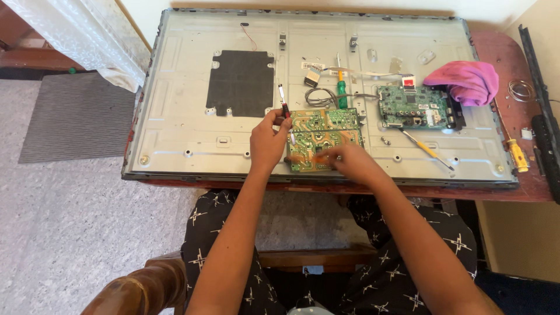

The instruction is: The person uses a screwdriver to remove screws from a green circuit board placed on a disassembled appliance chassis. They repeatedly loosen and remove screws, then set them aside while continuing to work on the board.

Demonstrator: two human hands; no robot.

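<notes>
**Kid:** Knees come first, right at the bottom, in black pants with white marks. A brown wooden chair arm [137, 291] is beside them. What are the hands doing?

**Helper:** Both arms reach forward over the table edge. The left hand [267, 140] is closed around a thin tool with a red and black handle [285, 109]. The tool stands almost upright, tip down, so it can touch the board underneath.

**Kid:** And the other hand?

**Helper:** The right hand [350, 162] lies low on the tan circuit board [324, 139], fingers bent and pressing its near edge. I think it keeps the board from sliding. If it pinches something small, I cannot tell.

**Kid:** Where is that board?

**Helper:** It lies flat on the big grey metal back of a screen [175, 116], near the front middle, right between the hands.

**Kid:** What is past it?

**Helper:** A green screwdriver [342, 93] rests just behind the board, by a loop of grey wires [319, 98]. To the right sits a green circuit board [415, 107], with a pink cloth [466, 81] touching its far corner. A yellow screwdriver [429, 150] lies slanted in front of it, close enough to grab. Another yellow-handled one [516, 153] lies on the red table [513, 64].

**Kid:** And the black square?

**Helper:** A flat black pad [240, 83] sits on the metal, farther left.
</notes>
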